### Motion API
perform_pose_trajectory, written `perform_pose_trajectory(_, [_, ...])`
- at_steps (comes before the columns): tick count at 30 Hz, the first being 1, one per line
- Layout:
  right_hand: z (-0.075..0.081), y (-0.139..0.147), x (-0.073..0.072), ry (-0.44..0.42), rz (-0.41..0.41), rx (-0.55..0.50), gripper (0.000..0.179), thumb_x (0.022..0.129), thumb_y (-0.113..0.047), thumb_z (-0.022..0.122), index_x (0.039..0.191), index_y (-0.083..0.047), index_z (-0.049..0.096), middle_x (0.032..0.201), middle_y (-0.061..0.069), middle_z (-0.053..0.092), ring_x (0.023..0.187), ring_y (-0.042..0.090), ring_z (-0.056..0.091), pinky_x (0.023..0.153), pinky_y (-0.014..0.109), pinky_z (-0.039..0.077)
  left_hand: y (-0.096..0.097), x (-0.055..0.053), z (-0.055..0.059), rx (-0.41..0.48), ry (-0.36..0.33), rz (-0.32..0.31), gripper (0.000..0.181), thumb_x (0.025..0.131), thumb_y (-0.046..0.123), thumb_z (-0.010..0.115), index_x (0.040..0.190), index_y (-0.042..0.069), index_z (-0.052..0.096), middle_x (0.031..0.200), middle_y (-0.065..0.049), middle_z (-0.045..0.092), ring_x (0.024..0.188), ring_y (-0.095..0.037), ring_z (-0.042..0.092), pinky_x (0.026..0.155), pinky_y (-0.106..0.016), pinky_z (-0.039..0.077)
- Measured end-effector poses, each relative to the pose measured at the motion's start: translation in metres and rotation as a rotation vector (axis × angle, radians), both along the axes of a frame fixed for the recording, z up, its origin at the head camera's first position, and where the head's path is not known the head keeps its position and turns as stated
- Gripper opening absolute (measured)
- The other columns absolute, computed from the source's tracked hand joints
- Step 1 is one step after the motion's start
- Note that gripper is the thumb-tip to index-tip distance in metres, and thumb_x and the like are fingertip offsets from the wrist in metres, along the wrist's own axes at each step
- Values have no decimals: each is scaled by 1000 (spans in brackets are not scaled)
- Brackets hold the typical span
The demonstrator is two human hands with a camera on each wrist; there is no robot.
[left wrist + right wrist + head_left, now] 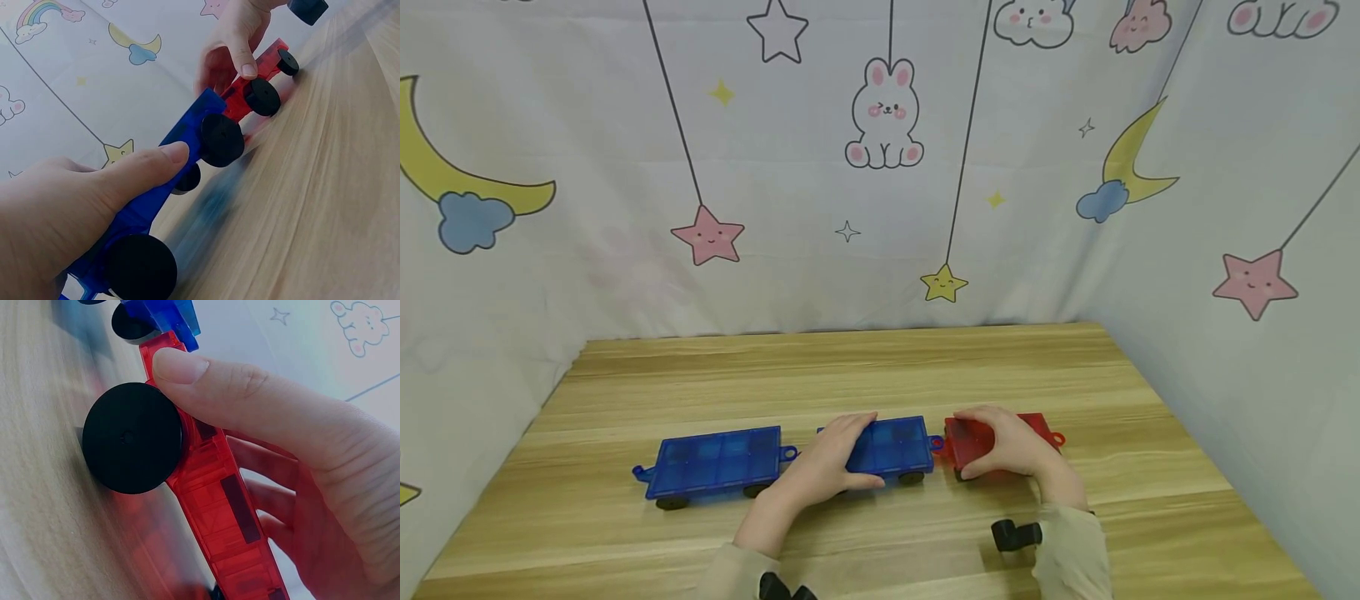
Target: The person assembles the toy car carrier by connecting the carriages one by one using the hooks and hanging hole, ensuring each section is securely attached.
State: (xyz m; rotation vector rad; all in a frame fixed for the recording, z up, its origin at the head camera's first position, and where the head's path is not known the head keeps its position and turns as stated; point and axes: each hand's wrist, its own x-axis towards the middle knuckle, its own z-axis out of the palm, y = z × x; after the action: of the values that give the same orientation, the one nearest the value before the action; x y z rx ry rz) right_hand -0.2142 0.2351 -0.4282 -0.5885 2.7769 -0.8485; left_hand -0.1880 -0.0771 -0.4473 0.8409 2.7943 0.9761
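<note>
My left hand point(823, 467) grips the shorter blue toy train car point(895, 446) across its sides, with the thumb along the near edge, as the left wrist view also shows. My right hand point(1011, 442) holds a red toy train car point(219, 506) by its sides, thumb beside a black wheel point(132, 437). The blue car's ring overlaps the red car's hook between the hands; whether they are linked, I cannot tell. To the left stands a longer blue toy train car point(715, 461), its right ring close to my left hand, which hides the join there.
All three cars form a row on a wood-grain table point(880, 367). Behind it and along both sides hangs a white cloth point(812, 275) printed with stars, moons and a rabbit. A black wrist-worn piece point(1015, 535) juts out by the right sleeve.
</note>
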Motion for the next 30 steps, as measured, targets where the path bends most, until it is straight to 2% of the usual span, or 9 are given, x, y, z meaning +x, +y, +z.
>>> perform_pose_trajectory(21, [0,0,-1,2,10,3,85,66,-38,90,139,-10,56,141,14,54,126,35,49,90,47,52,1,0,0,-19,18,3,90,80,42,79,150,4,38,149,-14,45,139,-34,40,112,-52,36])
perform_pose_trajectory(30, [0,0,-1,5,7,11,85,66,-39,90,139,-12,56,140,13,54,125,35,50,88,44,52,1,-1,0,-35,30,-5,90,80,44,79,149,3,38,148,-14,46,139,-35,41,112,-52,37])
